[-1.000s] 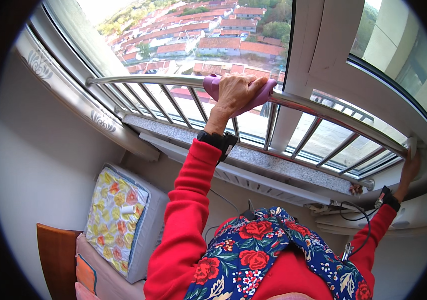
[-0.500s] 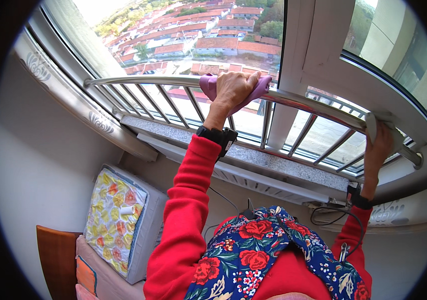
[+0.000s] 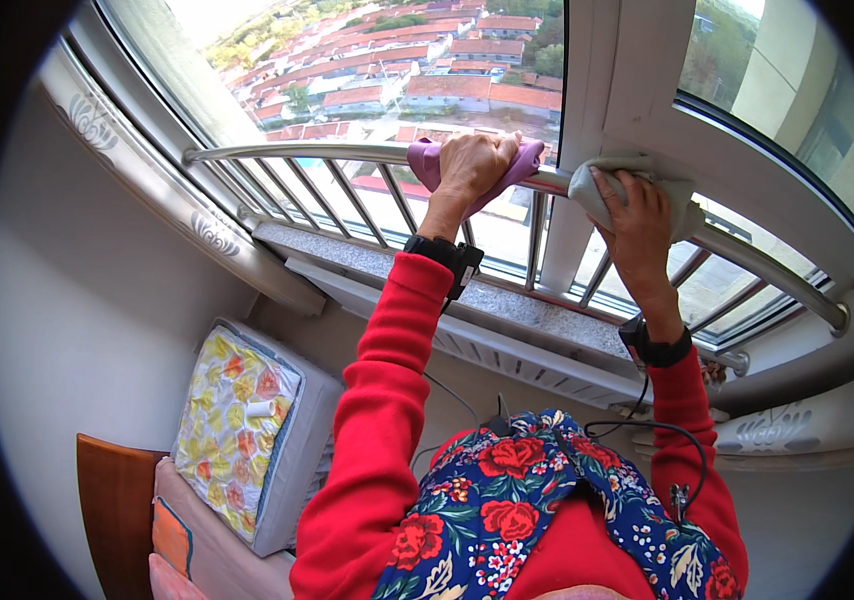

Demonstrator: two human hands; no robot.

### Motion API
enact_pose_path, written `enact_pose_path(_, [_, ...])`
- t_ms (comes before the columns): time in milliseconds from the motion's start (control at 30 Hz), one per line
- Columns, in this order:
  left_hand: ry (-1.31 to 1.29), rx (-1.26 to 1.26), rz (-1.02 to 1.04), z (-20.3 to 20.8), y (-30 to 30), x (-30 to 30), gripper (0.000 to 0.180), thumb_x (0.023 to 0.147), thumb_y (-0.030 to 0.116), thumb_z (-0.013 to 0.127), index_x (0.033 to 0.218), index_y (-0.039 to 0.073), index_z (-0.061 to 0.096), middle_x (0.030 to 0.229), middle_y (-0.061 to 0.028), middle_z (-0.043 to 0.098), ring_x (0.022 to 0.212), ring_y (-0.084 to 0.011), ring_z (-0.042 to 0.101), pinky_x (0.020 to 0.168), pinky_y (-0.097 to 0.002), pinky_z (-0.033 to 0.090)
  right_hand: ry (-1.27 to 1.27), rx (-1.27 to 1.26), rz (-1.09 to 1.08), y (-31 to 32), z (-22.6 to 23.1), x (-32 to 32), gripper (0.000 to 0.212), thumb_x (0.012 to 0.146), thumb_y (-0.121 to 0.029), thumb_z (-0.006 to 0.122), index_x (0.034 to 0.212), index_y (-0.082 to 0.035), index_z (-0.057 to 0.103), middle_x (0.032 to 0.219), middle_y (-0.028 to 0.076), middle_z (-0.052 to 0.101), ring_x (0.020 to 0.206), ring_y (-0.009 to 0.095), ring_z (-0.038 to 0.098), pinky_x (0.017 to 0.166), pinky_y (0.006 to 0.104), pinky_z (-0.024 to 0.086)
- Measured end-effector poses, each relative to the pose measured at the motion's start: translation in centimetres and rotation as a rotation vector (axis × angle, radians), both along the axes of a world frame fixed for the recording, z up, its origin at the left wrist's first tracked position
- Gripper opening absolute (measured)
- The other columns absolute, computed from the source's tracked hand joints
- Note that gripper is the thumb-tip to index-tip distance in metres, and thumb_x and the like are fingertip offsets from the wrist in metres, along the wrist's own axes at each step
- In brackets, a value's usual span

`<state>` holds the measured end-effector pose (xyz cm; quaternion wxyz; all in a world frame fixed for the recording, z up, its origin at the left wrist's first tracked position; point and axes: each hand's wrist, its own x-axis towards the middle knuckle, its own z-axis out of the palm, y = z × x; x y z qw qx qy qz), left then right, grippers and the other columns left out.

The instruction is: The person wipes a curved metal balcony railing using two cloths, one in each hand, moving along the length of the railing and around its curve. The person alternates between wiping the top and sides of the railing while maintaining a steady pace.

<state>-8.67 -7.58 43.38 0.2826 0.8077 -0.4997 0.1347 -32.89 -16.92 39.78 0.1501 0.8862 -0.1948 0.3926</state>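
Note:
A round metal railing (image 3: pixel 322 152) runs across the window in front of me. My left hand (image 3: pixel 475 168) is closed over its top bar, with a purple cloth (image 3: pixel 425 163) bunched between palm and metal. To the right, my right hand (image 3: pixel 639 222) presses a pale grey-green cloth (image 3: pixel 595 194) round the same bar, fingers bent over the fabric. Part of this cloth hangs past the far side of the hand. The two cloths are close together, with a short stretch of bare bar between them.
Below the railing are a granite sill (image 3: pixel 507 312) and a white radiator (image 3: pixel 537 362). A patterned curtain (image 3: pixel 197 230) hangs at the left, another at the right. At lower left stand a flower-covered box-like piece (image 3: pixel 232 420) and a wooden headboard (image 3: pixel 112 500). A black cable hangs by my right arm.
My right hand has slid the grey-green cloth left along the bar, from near the right end toward the middle. My left hand keeps its grip on the purple cloth. The view has shifted slightly.

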Motion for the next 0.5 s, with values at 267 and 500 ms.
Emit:
enact_pose_path(267, [-0.704, 0.117, -0.079, -2.2, -0.1, 1.8, 0.034, 0.09, 0.012, 0.059, 0.124, 0.016, 0.061, 0.079, -0.0069, 0.07, 0.067, -0.0241, 0.069, 0.054, -0.0373, 0.054, -0.115, 0.088, -0.13, -3.8, 0.5, -6.8, 0.059, 0.073, -0.021, 0.081, 0.128, -0.017, 0.061, 0.112, 0.006, 0.06, 0.109, 0.026, 0.054, 0.097, 0.0443, 0.039])
enact_pose_path(500, [-0.095, 0.032, -0.069, -1.4, -0.9, 2.1, 0.036, 0.095, 0.033, 0.047, 0.11, 0.008, 0.07, 0.079, -0.0151, 0.071, 0.071, -0.0313, 0.068, 0.069, -0.0409, 0.052, -0.283, 0.073, -0.312, -8.9, -0.2, -19.4, 0.043, 0.077, -0.025, 0.077, 0.118, -0.013, 0.065, 0.11, 0.008, 0.063, 0.107, 0.029, 0.055, 0.099, 0.0421, 0.039])
